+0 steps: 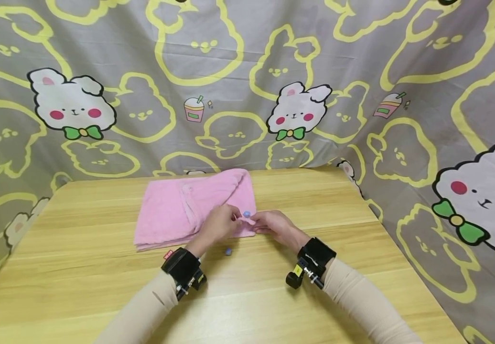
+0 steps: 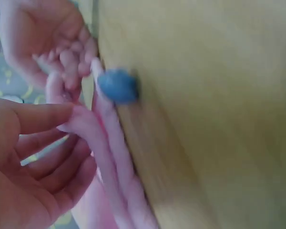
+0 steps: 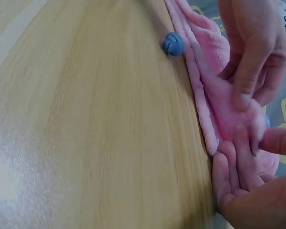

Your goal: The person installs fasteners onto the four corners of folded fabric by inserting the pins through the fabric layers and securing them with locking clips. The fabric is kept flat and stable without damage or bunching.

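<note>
Above the wood-grain surface [image 1: 338, 296], at the folded pink plush towel [image 1: 204, 196] mid-frame, pinching its lower right part with left hand [image 1: 221, 222] and right hand [image 1: 277, 227], just above one knotted blue ball [image 1: 228, 252].

Head view facing forward-down, close wrist views (turned sideways), pink cloth [image 1: 196, 203] in all

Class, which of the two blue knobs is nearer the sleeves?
The near blue knob, in front of the pink towel; the far blue knob is seen against the towel.
</note>
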A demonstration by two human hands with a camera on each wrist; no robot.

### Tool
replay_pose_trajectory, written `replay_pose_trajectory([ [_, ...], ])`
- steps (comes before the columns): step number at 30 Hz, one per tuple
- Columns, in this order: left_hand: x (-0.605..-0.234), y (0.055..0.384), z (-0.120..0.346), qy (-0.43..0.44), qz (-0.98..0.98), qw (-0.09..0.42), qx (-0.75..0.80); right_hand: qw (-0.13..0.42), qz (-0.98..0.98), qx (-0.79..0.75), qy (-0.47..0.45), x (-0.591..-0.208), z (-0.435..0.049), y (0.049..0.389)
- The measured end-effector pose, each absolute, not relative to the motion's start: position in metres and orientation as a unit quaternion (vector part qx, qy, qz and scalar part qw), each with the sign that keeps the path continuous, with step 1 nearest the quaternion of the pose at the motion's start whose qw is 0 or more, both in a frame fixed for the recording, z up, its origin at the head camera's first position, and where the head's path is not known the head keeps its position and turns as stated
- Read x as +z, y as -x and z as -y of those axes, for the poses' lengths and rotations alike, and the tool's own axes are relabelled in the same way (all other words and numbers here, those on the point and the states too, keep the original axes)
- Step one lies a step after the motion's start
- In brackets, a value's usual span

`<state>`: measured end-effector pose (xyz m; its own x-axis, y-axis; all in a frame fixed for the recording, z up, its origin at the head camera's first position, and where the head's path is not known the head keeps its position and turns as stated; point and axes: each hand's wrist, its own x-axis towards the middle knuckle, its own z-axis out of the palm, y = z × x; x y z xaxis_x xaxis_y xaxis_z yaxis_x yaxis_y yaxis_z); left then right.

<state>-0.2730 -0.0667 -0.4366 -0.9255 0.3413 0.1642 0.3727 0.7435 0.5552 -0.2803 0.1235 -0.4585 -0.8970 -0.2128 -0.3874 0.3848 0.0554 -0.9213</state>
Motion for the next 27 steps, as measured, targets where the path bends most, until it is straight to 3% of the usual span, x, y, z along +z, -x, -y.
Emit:
replay_pose_trajectory([
  [13,-0.398,0.302,0.133,0.065,0.916,0.09,-0.385,0.226,-0.697,-0.678,-0.05,-0.459,-0.125,0.28],
  [19,-0.399,0.314,0.161,0.027,0.923,0.136,-0.358,0.229,-0.703,-0.672,-0.047,-0.458,-0.124,0.28],
  [27,-0.423,0.318,0.177,-0.007,0.933,0.105,-0.345,0.229,-0.705,-0.67,-0.048,-0.46,-0.124,0.281],
])
